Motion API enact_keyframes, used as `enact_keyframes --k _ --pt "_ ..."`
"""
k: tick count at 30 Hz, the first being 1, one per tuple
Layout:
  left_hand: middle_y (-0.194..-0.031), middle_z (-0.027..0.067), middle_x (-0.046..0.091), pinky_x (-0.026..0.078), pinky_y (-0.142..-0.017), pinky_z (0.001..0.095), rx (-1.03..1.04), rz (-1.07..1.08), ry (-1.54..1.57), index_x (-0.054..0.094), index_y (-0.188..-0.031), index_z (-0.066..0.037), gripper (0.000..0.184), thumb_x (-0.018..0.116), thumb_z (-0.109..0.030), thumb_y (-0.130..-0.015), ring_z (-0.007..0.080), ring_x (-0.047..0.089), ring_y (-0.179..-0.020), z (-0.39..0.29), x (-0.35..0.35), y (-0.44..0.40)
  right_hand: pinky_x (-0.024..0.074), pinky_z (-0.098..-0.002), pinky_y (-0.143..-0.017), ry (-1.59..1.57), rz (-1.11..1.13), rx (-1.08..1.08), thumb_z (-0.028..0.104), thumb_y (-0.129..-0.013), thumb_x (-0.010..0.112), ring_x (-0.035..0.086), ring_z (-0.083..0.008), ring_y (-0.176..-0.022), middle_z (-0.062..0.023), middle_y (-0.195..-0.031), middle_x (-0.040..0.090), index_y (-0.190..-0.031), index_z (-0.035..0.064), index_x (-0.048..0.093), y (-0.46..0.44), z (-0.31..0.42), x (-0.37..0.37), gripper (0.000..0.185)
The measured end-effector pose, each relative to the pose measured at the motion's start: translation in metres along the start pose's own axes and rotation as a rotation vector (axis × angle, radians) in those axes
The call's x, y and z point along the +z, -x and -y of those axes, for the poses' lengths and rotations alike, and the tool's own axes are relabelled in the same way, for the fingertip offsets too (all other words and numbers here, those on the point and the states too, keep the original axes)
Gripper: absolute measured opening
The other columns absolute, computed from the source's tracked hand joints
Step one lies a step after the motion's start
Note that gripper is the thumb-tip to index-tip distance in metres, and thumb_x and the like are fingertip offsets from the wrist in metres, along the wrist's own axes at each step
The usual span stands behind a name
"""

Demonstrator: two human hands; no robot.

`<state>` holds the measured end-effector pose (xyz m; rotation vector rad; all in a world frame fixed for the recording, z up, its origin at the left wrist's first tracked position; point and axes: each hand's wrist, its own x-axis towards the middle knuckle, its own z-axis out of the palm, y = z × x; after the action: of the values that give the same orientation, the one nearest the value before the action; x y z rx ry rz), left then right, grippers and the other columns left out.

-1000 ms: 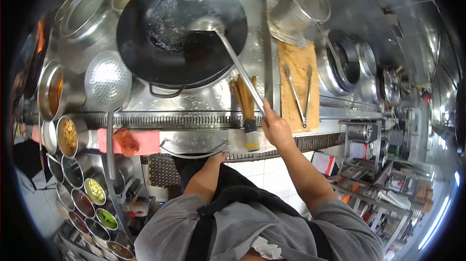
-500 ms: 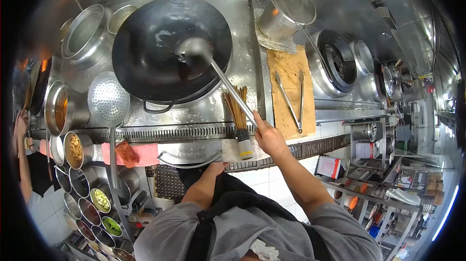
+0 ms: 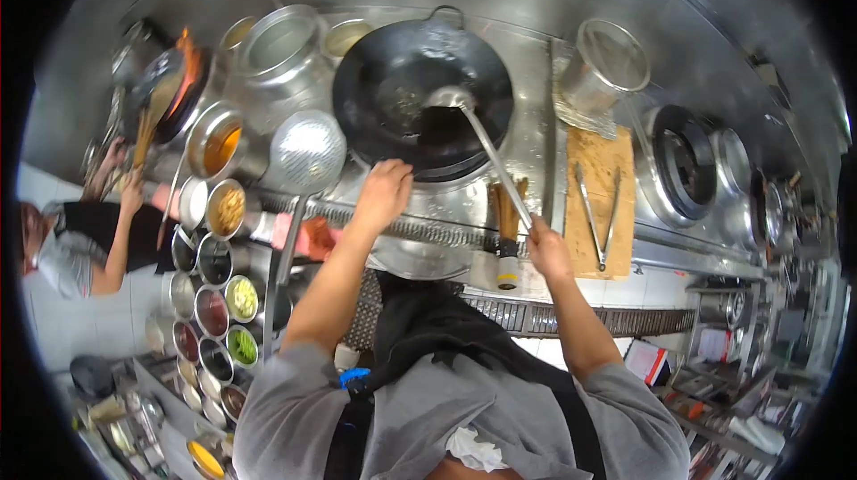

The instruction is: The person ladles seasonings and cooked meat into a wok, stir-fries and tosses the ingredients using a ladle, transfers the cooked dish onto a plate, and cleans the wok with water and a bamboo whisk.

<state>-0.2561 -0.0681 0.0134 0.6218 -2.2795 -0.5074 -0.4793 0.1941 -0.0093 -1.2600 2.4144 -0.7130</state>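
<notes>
My right hand (image 3: 548, 250) is closed around the handle of a long steel ladle (image 3: 491, 151), whose bowl rests inside the large black wok (image 3: 375, 78). At the wok's near edge is my left hand (image 3: 386, 194), over the spot where the near loop handle was seen; its fingers are bent and what they grip, if anything, is hidden. A bamboo brush (image 3: 508, 243) lies just left of my right hand. To the left of the wok a perforated skimmer (image 3: 307, 146) rests with its handle toward me.
Metal tongs (image 3: 604, 221) lie on a brown board (image 3: 586, 150) at the right, below a strainer on a pot (image 3: 592, 78). Several ingredient tins (image 3: 241, 298) stand at the lower left. At the far left a co-worker (image 3: 85, 243) works beside a flaming wok (image 3: 183, 91).
My left hand has risen from the counter's front edge to the wok's near rim. The view has swung left, bringing the co-worker into sight. My right hand still holds the ladle.
</notes>
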Motion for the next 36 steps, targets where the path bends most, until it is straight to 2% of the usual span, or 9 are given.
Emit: enact_keyframes --k 2,6,10,16,19,25,26,29,36 --pt "-0.079 0.0142 0.064 0.048 -0.074 0.0426 -0.018 0.299 -0.276 0.065 -0.077 -0.003 0.017 0.061 -0.020 -0.080 0.0317 0.062 -0.079 0.028 0.016 0.001 0.0492 -0.0460 -0.074 -0.148 0.004 0.011 0.007 -0.079 0.057 0.062 -0.0390 -0.083 -0.0198 -0.089 0.065 -0.123 0.0057 0.052 -0.010 0.011 -0.002 0.045" --pt "-0.074 0.0117 0.063 0.046 -0.072 0.0435 -0.014 0.200 -0.284 0.061 -0.075 -0.006 0.015 0.062 -0.020 -0.080 0.0301 0.062 -0.074 0.022 0.028 0.009 0.0494 -0.0432 -0.073 -0.220 -0.008 0.034 0.006 -0.080 0.055 0.064 -0.0390 -0.083 -0.0219 -0.084 0.065 -0.127 0.0024 0.050 -0.027 0.025 0.007 0.047" --pt "-0.077 0.0116 0.063 0.044 -0.073 0.0428 -0.052 0.167 -0.160 0.060 -0.078 -0.006 0.013 0.061 -0.018 -0.080 0.0294 0.062 -0.078 0.011 0.042 0.013 0.0409 -0.0271 -0.043 -0.473 0.023 0.049 0.007 -0.083 0.058 0.048 -0.0102 -0.046 -0.0047 -0.067 0.057 -0.131 -0.0017 0.046 -0.047 0.094 0.001 0.050" --pt "-0.108 0.0165 0.058 0.043 -0.090 0.0414 -0.018 0.063 0.311 0.060 -0.104 0.000 0.030 0.062 -0.005 -0.074 0.0336 0.054 -0.105 0.021 0.006 0.014 0.0449 -0.0298 -0.045 -0.463 0.053 -0.092 0.010 -0.080 0.062 0.054 -0.0124 -0.046 -0.0074 -0.060 0.057 -0.132 0.0016 0.046 -0.153 0.200 0.012 0.055" --pt "-0.117 0.0166 0.055 0.044 -0.094 0.0402 -0.187 0.018 0.417 0.058 -0.109 -0.002 0.032 0.063 -0.005 -0.077 0.0348 0.052 -0.112 0.031 -0.043 0.028 0.0505 -0.0409 -0.070 -0.185 0.057 -0.309 0.007 -0.077 0.058 0.065 -0.0333 -0.076 -0.0208 -0.083 0.064 -0.131 0.0005 0.047 -0.225 0.270 0.032 0.055" --pt "-0.093 0.0123 0.066 0.052 -0.079 0.0356 -0.644 -0.008 0.440 0.061 -0.105 -0.002 0.024 0.062 -0.007 -0.082 0.0268 0.065 -0.088 0.090 -0.134 0.107 0.0461 -0.0480 -0.088 0.294 0.201 -0.330 0.007 -0.076 0.058 0.058 -0.0411 -0.102 -0.0270 -0.106 0.061 -0.101 -0.0029 0.060 -0.347 0.407 0.121 0.027" --pt "-0.094 0.0116 0.067 0.052 -0.077 0.0349 -0.796 -0.003 0.511 0.061 -0.105 -0.002 0.022 0.061 -0.007 -0.083 0.0242 0.066 -0.086 0.097 -0.147 0.124 0.0516 -0.0446 -0.063 0.370 0.198 -0.427 0.007 -0.075 0.056 0.066 -0.0345 -0.065 -0.0257 -0.084 0.065 -0.096 -0.0050 0.058 -0.367 0.412 0.144 0.024" --pt "-0.094 0.0126 0.067 0.052 -0.078 0.0330 -0.914 -0.103 0.377 0.062 -0.107 -0.003 0.025 0.062 -0.011 -0.084 0.0215 0.066 -0.084 0.110 -0.176 0.165 0.0512 -0.0414 -0.054 0.381 0.212 -0.490 0.006 -0.076 0.056 0.064 -0.0302 -0.056 -0.0223 -0.075 0.064 -0.092 -0.0050 0.058 -0.403 0.431 0.192 0.019" --pt "-0.090 0.0141 0.068 0.052 -0.072 0.0352 -1.048 -0.165 0.251 0.064 -0.104 -0.003 0.024 0.063 -0.013 -0.082 0.0258 0.067 -0.079 0.115 -0.179 0.177 0.0409 -0.0303 -0.039 -0.930 0.634 0.218 0.009 -0.075 0.063 0.054 -0.0215 -0.046 -0.0115 -0.065 0.059 -0.079 0.0010 0.057 -0.396 0.437 0.186 0.010"
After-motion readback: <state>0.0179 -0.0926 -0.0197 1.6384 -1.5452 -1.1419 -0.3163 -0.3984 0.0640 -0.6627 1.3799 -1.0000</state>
